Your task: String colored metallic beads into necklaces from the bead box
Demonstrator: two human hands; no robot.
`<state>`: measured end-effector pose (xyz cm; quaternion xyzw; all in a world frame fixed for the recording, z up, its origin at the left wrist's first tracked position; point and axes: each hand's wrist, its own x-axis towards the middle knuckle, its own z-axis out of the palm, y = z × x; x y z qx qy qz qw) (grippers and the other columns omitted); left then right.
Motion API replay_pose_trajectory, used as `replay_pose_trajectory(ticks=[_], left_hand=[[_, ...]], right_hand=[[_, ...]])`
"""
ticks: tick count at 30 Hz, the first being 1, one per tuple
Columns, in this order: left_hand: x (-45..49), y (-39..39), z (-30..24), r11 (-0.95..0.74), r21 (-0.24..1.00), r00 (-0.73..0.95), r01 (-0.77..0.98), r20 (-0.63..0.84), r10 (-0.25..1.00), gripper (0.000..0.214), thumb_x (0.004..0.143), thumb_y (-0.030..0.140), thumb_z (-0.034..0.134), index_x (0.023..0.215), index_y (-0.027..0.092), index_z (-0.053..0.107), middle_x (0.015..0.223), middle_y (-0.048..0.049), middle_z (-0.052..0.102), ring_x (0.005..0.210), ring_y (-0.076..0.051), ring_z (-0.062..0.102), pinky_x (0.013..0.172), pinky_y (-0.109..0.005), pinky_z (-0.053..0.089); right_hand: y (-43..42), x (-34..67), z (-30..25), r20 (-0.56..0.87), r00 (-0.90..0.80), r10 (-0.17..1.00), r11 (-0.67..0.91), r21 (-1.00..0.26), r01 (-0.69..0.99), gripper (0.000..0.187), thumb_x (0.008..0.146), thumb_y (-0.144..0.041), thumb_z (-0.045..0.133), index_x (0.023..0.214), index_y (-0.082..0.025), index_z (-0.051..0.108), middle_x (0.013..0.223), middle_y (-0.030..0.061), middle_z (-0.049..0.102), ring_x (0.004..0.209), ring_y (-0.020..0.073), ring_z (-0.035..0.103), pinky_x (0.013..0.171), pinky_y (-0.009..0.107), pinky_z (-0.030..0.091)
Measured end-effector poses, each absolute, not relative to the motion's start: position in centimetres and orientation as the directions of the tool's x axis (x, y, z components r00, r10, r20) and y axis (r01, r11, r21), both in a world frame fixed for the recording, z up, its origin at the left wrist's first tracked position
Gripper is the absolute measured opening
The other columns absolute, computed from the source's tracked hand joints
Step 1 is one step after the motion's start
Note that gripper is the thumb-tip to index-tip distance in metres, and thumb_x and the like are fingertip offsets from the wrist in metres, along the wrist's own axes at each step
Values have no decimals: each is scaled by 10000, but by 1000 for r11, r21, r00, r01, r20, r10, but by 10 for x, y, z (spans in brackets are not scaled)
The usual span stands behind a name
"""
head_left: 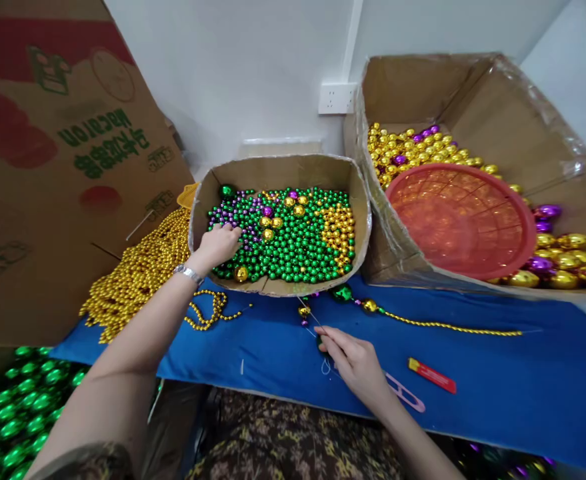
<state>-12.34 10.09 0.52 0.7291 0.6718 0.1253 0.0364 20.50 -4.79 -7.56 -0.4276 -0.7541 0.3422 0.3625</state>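
My left hand (219,245), with a watch at the wrist, reaches into the shallow cardboard box (280,288) of loose beads. Its fingers are bent together at the small purple beads (225,212); whatever they pinch is hidden. Green beads (287,243) and gold beads (339,230) share the box, with larger gold and purple ones on top. My right hand (353,363) is closed, pinching a thin needle (313,319) just before the box. A strung bead garland (369,305) with a gold twisted end lies on the blue cloth, partly behind the needle.
Gold bead strands (137,273) are heaped at the left beside a tall carton (47,167). A large box (473,87) at the right holds gold and purple beads and a red basket (463,220). A red cutter (431,375) and pink-handled tool (405,392) lie on the blue cloth (503,380).
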Motion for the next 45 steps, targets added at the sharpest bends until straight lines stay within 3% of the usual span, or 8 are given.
replay_pose_trajectory(ticks=[5,8,12,14,17,26,38,45], left_hand=[[-138,119,-6,-61,150,50,987,75,996,130,706,12,605,708,138,573,789,-107,565,1042,-336,505,852,-436,439],[-124,113,-2,-65,375,16,925,132,991,136,680,97,685,751,156,585,801,-85,569,945,-289,554,838,-425,463],[-85,88,5,-8,982,-79,189,23,997,262,707,290,733,901,172,604,846,-49,623,783,-177,609,755,-350,535],[-63,72,7,68,980,-46,-184,-78,996,284,718,298,731,936,168,602,859,-38,646,748,-147,635,750,-332,559],[-38,51,7,148,904,8,-400,-158,987,295,712,251,750,963,162,624,872,-37,668,755,-141,667,757,-309,579],[-20,34,2,141,901,30,-410,-141,990,282,742,238,757,994,155,661,945,-36,663,821,-139,666,744,-279,586],[0,8,-16,114,934,55,-337,-102,993,350,695,235,807,994,161,642,894,-36,671,803,-129,640,729,-266,582],[1,3,-24,48,952,21,-303,-43,999,327,708,224,800,986,179,634,891,-24,676,810,-122,642,757,-261,567]], right_hand=[[-48,198,-74,292,-355,888,429,-804,411,313,997,-329,408,1127,-209,666,976,44,757,610,117,706,637,211,588],[-47,197,-70,279,-350,894,426,-769,476,313,998,-310,409,1117,-188,672,833,33,763,597,122,703,630,198,568],[-45,196,-63,278,-347,896,431,-734,525,319,1000,-292,403,1103,-177,682,772,36,758,632,134,717,611,185,553],[-45,195,-60,301,-344,889,448,-722,527,319,999,-291,403,1101,-177,684,794,43,762,654,141,724,618,191,556],[-44,194,-58,318,-341,885,461,-707,536,318,998,-293,402,1095,-190,687,827,46,766,686,151,731,646,203,563],[-44,195,-59,308,-350,884,462,-687,561,323,1002,-278,385,1097,-191,682,936,56,768,742,154,736,678,208,551],[-44,194,-60,261,-343,902,418,-728,544,320,1005,-294,380,1028,-184,679,716,23,743,606,132,704,552,185,506],[-45,195,-71,352,-328,877,481,-658,580,307,1001,-261,369,1060,-190,661,898,53,764,723,154,731,660,216,548]])
